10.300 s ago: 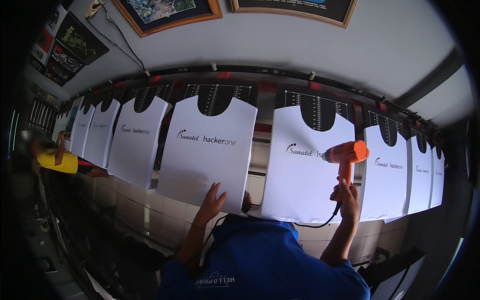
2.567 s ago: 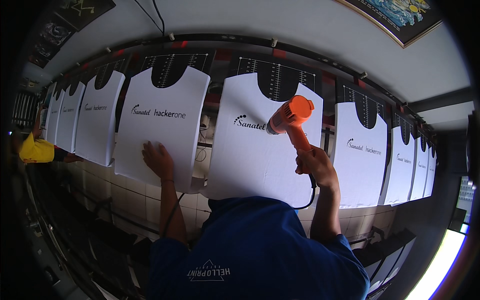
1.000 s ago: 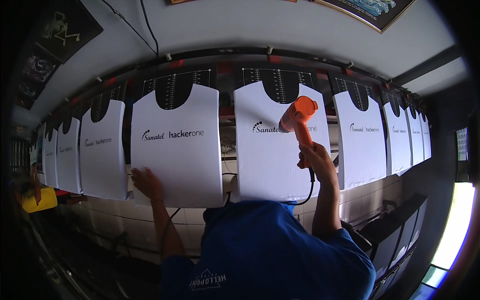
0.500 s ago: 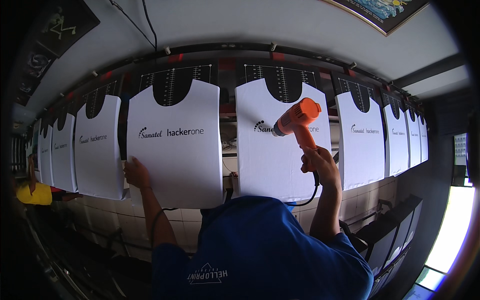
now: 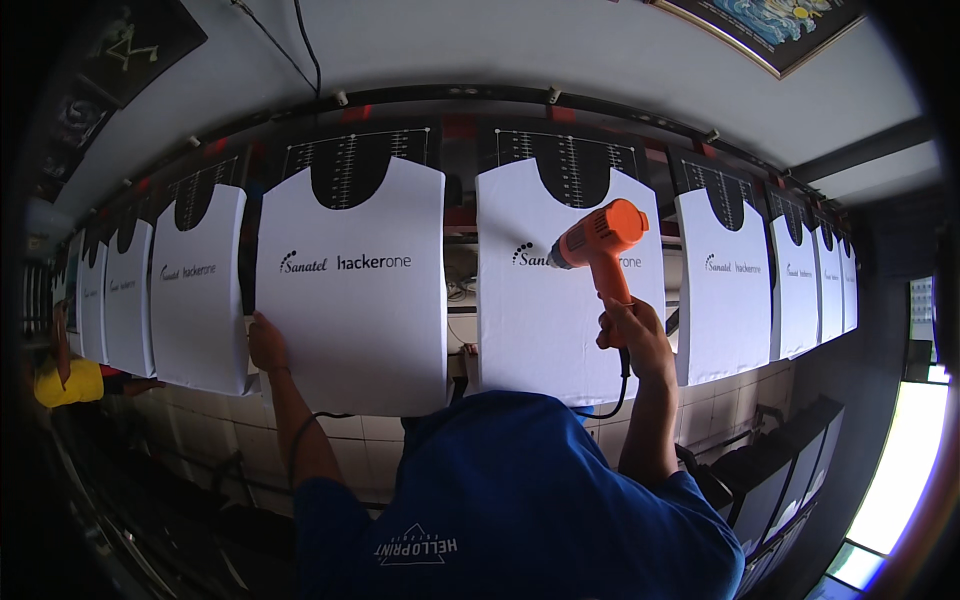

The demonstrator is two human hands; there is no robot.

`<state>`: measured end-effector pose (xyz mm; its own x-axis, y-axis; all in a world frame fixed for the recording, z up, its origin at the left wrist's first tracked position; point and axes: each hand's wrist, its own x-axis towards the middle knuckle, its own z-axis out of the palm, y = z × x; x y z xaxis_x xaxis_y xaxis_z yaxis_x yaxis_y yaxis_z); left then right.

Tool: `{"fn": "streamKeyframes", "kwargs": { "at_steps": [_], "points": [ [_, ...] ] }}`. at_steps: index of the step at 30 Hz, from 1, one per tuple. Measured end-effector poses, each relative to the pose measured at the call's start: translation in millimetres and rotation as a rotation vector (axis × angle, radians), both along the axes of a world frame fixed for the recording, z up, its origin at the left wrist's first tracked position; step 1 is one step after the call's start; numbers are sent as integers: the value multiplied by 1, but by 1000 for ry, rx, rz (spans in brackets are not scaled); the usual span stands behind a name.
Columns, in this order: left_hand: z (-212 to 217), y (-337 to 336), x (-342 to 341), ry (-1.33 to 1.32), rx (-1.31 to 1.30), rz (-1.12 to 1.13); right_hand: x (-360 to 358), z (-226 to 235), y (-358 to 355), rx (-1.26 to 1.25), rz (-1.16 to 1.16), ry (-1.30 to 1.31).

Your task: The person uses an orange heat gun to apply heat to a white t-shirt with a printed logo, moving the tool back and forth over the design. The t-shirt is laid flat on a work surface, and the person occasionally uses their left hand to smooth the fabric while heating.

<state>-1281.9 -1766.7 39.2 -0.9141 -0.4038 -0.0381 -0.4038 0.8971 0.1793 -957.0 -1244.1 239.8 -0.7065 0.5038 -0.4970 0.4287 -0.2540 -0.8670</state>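
Observation:
My right hand (image 5: pixel 637 337) grips the handle of an orange heat gun (image 5: pixel 602 233). Its nozzle points left, over the dark printed lettering on a white T-shirt (image 5: pixel 540 340) stretched on a black board. The gun covers part of that print. To the left, a second white T-shirt (image 5: pixel 350 330) with the same print lies smooth on its own board (image 5: pixel 350 145). My left hand (image 5: pixel 267 343) is at this shirt's left edge, its fingers curled against the edge and partly hidden. From the gun's handle hangs a black cord (image 5: pixel 623 385).
More printed white shirts on boards run off to the left (image 5: pixel 200 300) and right (image 5: pixel 725 290). A person in a yellow top (image 5: pixel 68 383) is at the far left. Dark box-like panels (image 5: pixel 780 470) stand at lower right. Framed pictures (image 5: pixel 780 30) hang on the wall.
The heat gun's handle has shifted slightly left, with the nozzle still over the same shirt's print. My left hand stays at the edge of the other shirt. The whole view has shifted a little.

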Motion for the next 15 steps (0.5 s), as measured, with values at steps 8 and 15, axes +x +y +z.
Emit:
{"fn": "streamKeyframes", "kwargs": {
  "at_steps": [8, 15],
  "points": [
    [3, 8, 4, 58, 3, 5, -6, 1, -10, 59, 7, -33],
    [5, 7, 5, 49, 20, 14, -8, 3, -7, 41, 30, -51]
  ]
}}
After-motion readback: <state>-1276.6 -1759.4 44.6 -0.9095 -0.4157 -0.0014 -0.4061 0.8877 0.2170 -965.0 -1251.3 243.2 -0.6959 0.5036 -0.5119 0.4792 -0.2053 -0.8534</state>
